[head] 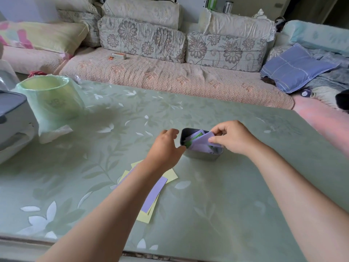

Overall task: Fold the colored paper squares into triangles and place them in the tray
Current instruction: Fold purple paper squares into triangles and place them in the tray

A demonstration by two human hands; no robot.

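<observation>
A small dark grey tray stands in the middle of the table and holds folded green and purple papers. My right hand pinches a folded purple paper that lies over the tray's opening. My left hand hovers at the tray's left side with relaxed fingers, its thumb close to the rim; I cannot tell if it touches. Nearer to me, a loose pile of yellow and purple paper squares lies flat on the table, partly hidden under my left forearm.
The table has a green floral cover. A green bin with a plastic liner and a grey-white appliance stand at the left. A sofa with cushions runs behind the table's far edge.
</observation>
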